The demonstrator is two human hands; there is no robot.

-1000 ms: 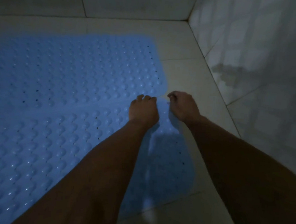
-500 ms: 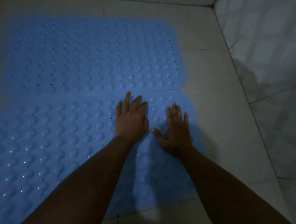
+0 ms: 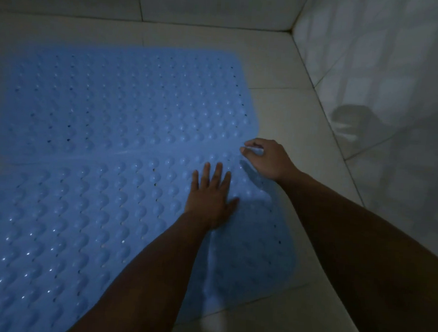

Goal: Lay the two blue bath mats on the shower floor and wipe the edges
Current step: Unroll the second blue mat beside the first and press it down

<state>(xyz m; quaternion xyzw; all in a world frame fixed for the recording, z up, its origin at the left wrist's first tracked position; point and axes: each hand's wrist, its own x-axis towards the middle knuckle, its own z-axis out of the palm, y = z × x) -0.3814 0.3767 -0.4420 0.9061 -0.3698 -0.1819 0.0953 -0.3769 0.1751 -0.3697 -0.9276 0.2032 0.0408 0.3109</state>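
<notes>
Dimness covers the shower floor (image 3: 287,113), where two blue bath mats lie edge to edge: the far mat (image 3: 129,101) toward the back wall, the near mat (image 3: 81,224) just this side of it (their seam runs across the middle). The left hand (image 3: 210,198) presses flat on the near mat, fingers straight and spread. The right hand (image 3: 267,158), fingers curled, pinches the near mat's far right corner beside the seam.
</notes>
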